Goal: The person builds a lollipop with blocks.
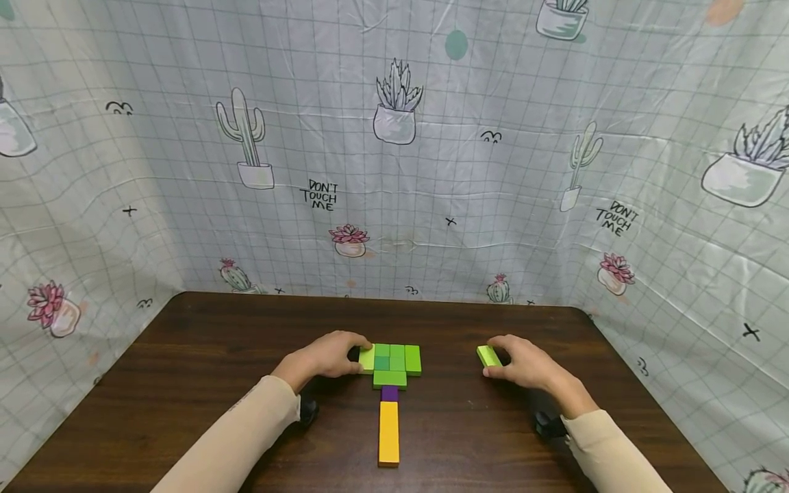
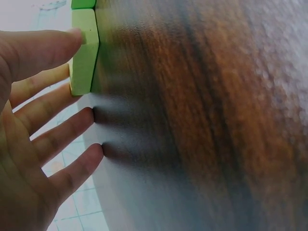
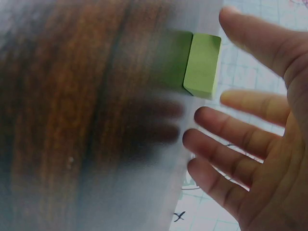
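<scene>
My left hand [image 1: 329,354] pinches a light green block [image 1: 366,359] at the left end of a flat arrangement of blocks. In the left wrist view the thumb [image 2: 67,45] lies against this block's near face, with the index finger reaching behind it; the other fingers spread with tips near the tabletop. Far to the right, a second light green block [image 1: 489,356] lies on the table. Around it my right hand [image 1: 524,361] is spread, thumb at the near end and index finger at the far end. Gaps show between fingers and that block [image 3: 202,65] in the right wrist view.
Green blocks [image 1: 412,359] sit edge to edge beside the left hand, with a teal square [image 1: 381,363] among them. Below them follow a purple block [image 1: 390,394] and a long yellow-orange block [image 1: 389,435]. The dark wooden table [image 1: 246,329] meets a patterned curtain [image 1: 296,239].
</scene>
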{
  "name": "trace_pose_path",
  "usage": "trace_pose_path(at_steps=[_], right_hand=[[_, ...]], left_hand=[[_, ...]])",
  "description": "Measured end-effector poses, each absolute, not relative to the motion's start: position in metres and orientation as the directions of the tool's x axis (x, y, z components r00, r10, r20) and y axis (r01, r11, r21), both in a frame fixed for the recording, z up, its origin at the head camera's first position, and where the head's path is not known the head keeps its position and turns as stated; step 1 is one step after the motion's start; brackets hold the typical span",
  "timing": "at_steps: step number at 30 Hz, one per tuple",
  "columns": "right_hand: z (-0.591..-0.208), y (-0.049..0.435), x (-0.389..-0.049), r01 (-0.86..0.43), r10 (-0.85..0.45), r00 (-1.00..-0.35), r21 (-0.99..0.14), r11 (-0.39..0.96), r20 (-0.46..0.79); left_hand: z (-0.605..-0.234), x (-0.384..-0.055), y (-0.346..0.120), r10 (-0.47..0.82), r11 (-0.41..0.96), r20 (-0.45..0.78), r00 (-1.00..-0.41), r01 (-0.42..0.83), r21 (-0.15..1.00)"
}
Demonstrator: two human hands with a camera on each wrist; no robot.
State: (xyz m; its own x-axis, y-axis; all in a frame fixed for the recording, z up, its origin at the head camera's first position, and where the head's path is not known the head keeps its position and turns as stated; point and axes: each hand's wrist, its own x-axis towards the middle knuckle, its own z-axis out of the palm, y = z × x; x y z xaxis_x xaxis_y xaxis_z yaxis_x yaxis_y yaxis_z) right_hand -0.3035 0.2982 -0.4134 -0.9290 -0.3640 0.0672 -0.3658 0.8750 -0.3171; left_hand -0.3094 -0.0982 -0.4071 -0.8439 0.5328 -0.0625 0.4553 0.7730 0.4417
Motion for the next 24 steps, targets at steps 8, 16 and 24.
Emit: trace_pose_path(at_steps=[8,16,24], right_hand=[[-0.413,0.291,-0.308,-0.334,-0.347,-0.938,-0.351,0.875,0.027],[-0.411,0.267,-0.332,-0.418,-0.450,-0.893,-0.389,0.821,0.009],[-0.410,0.230,-0.360,-0.434,-0.484,-0.875,-0.438,0.788,-0.004]], left_hand=[[-0.406,-0.309,-0.098,0.530,0.775,-0.057,-0.846,0.455,0.438],[-0.406,-0.308,-0.099,0.531,0.775,-0.056,-0.846,0.458,0.434],[-0.406,-0.309,-0.098,0.532,0.779,-0.061,-0.845,0.460,0.427]])
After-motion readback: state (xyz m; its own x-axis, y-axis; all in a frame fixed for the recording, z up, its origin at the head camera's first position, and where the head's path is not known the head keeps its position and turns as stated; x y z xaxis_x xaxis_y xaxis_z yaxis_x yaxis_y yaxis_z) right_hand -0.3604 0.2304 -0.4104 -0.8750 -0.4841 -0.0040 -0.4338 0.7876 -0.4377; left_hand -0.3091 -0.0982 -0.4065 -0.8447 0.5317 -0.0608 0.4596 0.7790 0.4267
